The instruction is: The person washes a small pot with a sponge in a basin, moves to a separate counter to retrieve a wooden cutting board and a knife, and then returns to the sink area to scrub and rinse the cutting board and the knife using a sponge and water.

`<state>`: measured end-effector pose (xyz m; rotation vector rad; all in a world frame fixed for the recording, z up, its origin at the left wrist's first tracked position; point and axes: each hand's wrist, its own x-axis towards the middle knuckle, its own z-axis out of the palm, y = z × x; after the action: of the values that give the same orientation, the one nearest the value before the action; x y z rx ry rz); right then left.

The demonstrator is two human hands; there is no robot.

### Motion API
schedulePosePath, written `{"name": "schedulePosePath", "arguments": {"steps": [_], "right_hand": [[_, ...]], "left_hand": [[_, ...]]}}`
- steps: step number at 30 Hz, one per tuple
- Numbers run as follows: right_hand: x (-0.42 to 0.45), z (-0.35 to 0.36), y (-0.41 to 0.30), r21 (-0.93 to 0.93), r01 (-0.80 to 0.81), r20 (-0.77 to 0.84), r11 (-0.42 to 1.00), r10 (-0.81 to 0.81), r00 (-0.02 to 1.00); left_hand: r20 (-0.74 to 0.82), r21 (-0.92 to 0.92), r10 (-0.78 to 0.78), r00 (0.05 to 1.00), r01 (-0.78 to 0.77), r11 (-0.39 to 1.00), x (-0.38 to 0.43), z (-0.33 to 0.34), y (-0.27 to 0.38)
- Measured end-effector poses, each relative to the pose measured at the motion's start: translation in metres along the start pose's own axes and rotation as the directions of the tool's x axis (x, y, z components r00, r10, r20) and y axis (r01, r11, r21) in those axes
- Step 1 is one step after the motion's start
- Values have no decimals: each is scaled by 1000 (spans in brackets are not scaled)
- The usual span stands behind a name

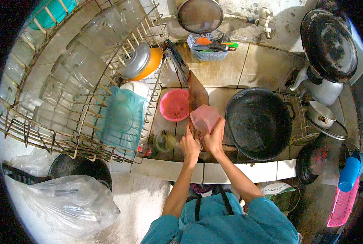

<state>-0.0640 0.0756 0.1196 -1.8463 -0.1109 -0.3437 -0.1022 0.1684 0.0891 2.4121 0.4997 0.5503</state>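
Note:
Over the tiled counter, my left hand (190,145) grips the near end of a brown board (199,91) that stands on edge. My right hand (215,135) holds a translucent pink plastic container (206,116) against the board's right side, its fingers partly hidden behind the container. Left of the board sits a round pink basin (174,104), partly covered by the board. A wide black pan (258,123) lies to the right of my right hand. Near my left hand, a small greenish translucent cup or bowl (165,141) stands on the tiles.
A wire dish rack (88,122) with glass jars and a teal tray (122,119) fills the left. A utensil basket (209,55) stands at the back, below a wall tap (265,23). On the right are a kettle (325,90), a small pot (321,115) and a blackened lid (329,45).

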Motion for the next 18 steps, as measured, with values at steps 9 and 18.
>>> {"name": "schedulePosePath", "arguments": {"steps": [9, 18], "right_hand": [[61, -92, 72, -436, -109, -172, 893, 37, 984], [57, -198, 252, -780, -445, -317, 440, 335, 887]], "left_hand": [[-59, -29, 72, 996, -74, 997, 2, 1, -10], [-5, 90, 60, 998, -59, 994, 4, -5, 3]]}}
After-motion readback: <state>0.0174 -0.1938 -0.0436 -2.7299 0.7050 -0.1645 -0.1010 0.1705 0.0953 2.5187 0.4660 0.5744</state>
